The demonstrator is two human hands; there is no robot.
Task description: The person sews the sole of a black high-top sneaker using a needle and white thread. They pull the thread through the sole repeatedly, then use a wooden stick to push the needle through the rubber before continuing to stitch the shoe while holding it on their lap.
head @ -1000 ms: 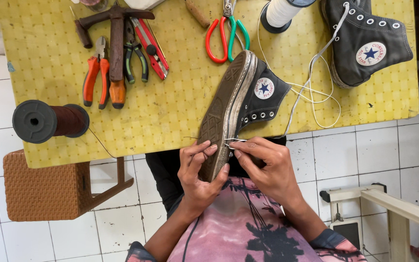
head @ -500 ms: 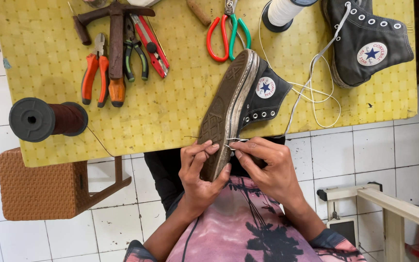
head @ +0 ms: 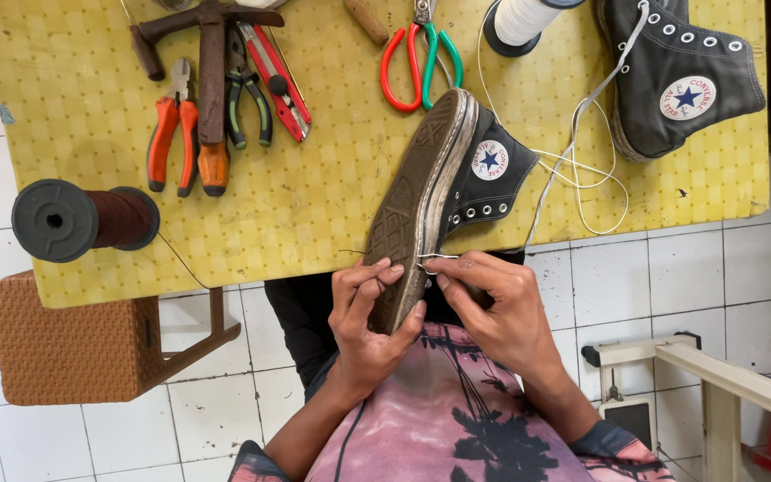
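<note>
A black high-top sneaker lies on its side at the front edge of the yellow table, its worn brown sole turned left. My left hand grips the heel end of the sole. My right hand pinches a thin white thread right at the sole's edge, fingertips almost touching the left hand's. The thread's loose loops trail over the table to the right of the shoe.
On the table lie orange pliers, a hammer, a red cutter, scissors, a white thread cone, a second black sneaker and a dark thread spool. A wicker stool stands left, a wooden frame right.
Both hands have stayed at the sole's edge, with only small finger shifts on the thread. The view has drifted slightly.
</note>
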